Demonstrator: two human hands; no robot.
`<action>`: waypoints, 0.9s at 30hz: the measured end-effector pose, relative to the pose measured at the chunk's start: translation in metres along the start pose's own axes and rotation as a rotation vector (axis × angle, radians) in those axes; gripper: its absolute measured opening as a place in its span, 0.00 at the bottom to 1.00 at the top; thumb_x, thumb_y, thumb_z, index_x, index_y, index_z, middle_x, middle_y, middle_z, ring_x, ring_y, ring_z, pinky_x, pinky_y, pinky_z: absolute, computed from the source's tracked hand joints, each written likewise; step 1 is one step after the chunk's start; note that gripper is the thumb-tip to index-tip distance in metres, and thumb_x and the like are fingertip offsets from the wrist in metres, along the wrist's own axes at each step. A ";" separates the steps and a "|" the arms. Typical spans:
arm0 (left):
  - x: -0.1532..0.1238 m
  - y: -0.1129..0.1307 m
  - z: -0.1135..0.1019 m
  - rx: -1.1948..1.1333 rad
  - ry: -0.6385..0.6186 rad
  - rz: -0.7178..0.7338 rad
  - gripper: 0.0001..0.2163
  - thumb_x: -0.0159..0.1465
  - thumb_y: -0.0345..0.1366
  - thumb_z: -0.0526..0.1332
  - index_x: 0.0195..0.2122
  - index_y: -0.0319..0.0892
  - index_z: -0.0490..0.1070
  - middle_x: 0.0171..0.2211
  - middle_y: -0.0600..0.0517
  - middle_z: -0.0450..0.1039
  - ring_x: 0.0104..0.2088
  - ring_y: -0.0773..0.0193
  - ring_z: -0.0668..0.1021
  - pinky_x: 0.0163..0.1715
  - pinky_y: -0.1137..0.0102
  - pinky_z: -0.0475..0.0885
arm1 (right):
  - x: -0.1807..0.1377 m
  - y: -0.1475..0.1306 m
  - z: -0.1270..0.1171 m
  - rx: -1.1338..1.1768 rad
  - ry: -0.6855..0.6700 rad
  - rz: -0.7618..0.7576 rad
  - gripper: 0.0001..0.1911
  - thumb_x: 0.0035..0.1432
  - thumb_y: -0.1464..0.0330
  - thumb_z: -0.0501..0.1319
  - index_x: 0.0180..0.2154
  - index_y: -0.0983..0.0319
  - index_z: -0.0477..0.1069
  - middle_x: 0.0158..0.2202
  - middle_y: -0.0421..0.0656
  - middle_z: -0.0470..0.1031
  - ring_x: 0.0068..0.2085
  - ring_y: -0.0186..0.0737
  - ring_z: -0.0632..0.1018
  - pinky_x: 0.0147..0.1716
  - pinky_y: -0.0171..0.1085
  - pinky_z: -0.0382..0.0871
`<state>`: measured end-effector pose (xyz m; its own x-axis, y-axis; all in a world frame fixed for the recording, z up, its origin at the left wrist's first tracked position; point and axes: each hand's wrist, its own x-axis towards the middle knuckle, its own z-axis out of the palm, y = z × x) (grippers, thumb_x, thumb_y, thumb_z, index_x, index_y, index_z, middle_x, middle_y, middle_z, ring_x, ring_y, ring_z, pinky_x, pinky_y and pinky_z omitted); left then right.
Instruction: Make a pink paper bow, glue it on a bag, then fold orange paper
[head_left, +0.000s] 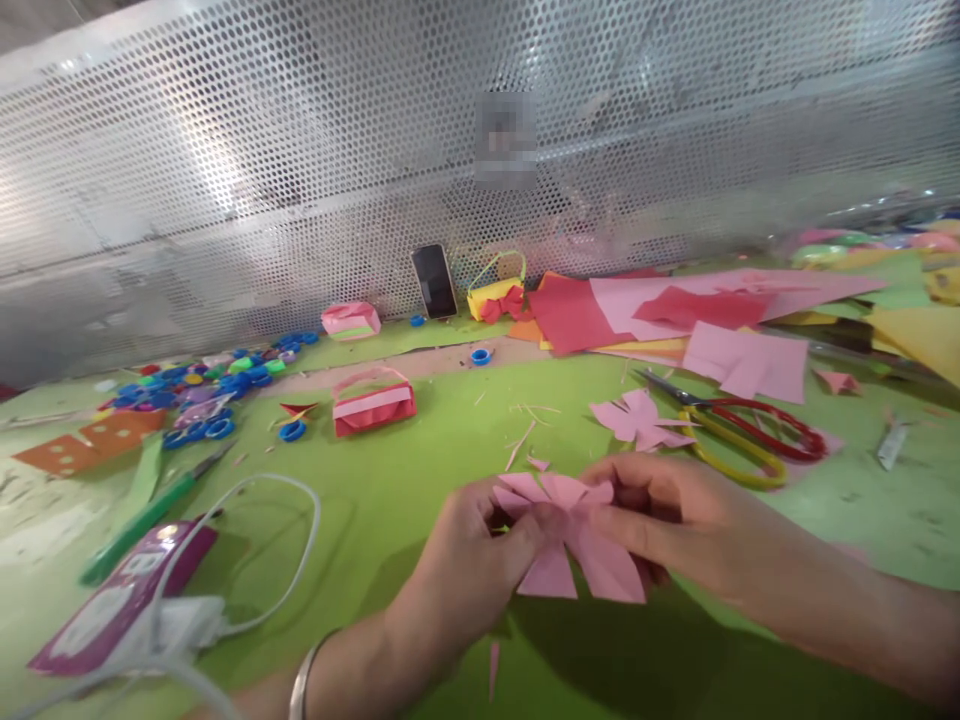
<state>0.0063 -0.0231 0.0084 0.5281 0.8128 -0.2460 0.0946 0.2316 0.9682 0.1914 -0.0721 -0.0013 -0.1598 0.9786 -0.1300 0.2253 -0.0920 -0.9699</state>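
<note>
Between my two hands is a pink paper cutout (611, 565) with several petal-like flaps, held just above the green table. My left hand (480, 560) pinches its left side, thumb on top near the middle. On the opposite side, my right hand (660, 510) grips the paper between thumb and fingers, some of them hidden behind it. A second pink paper cutout (637, 420) lies beyond my right hand. Beside that one rest scissors (697, 403) with one red and one yellow handle, blades pointing away to the left. Thin pink scraps (520, 446) lie scattered nearby.
Small paper bags, one red (375, 412) and one yellow (495, 298), stand farther back by a phone (435, 282). Coloured sheets (577, 310) pile at the back right. At left are a green-handled tool (142, 525), a white cable (311, 540) and blue rings (219, 429). Perforated metal (300, 150) walls the back.
</note>
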 end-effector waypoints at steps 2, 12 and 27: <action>0.001 0.000 0.000 -0.073 0.007 -0.071 0.16 0.51 0.47 0.71 0.25 0.38 0.76 0.23 0.53 0.72 0.23 0.71 0.69 0.24 0.76 0.62 | -0.002 0.004 -0.003 -0.121 0.101 -0.147 0.10 0.66 0.60 0.53 0.43 0.58 0.67 0.28 0.38 0.74 0.27 0.33 0.74 0.25 0.31 0.69; 0.004 -0.004 -0.004 -0.167 -0.007 -0.093 0.18 0.49 0.49 0.72 0.26 0.37 0.76 0.22 0.54 0.73 0.25 0.71 0.71 0.26 0.75 0.62 | -0.001 0.014 -0.017 -0.848 0.261 -0.823 0.14 0.62 0.76 0.55 0.40 0.52 0.73 0.53 0.45 0.60 0.43 0.38 0.69 0.40 0.38 0.71; 0.003 -0.005 -0.001 -0.067 -0.091 -0.097 0.03 0.52 0.27 0.65 0.28 0.35 0.76 0.25 0.53 0.74 0.23 0.72 0.72 0.25 0.77 0.65 | 0.001 0.008 -0.003 -0.397 0.152 -0.414 0.08 0.62 0.62 0.60 0.31 0.55 0.75 0.38 0.41 0.77 0.46 0.39 0.78 0.40 0.33 0.75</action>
<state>0.0062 -0.0215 0.0027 0.5936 0.7337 -0.3306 0.0938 0.3449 0.9339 0.1961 -0.0714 -0.0081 -0.1781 0.9363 0.3025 0.5202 0.3506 -0.7788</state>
